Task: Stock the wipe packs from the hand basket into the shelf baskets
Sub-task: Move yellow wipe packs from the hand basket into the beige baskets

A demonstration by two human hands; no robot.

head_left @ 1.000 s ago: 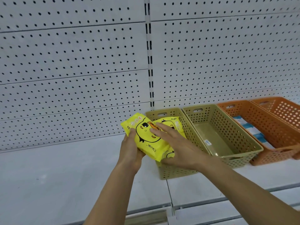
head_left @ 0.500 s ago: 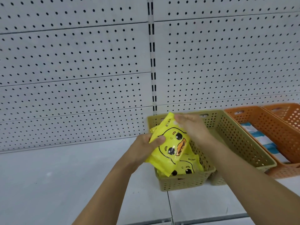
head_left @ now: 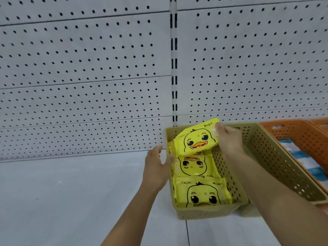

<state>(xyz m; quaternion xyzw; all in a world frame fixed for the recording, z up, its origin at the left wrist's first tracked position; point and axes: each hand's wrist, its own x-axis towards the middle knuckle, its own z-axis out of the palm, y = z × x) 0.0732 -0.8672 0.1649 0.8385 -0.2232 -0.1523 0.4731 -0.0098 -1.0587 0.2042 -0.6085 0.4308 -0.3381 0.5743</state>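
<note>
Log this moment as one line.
right hand: holds tilted yellow pack | left hand: relaxed beside tan basket | inside: two flat packs

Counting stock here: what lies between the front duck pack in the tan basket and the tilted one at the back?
In the head view, one more duck pack lies between the front pack and the tilted pack.

The right grip (head_left: 229, 139) pinches a yellow duck wipe pack (head_left: 195, 139) by its far right corner, tilted over the far end of the khaki shelf basket (head_left: 204, 214). Two more duck packs (head_left: 200, 192) lie flat inside. The left grip (head_left: 156, 169), fingers spread, sits beside the basket's left wall, possibly touching it.
</note>
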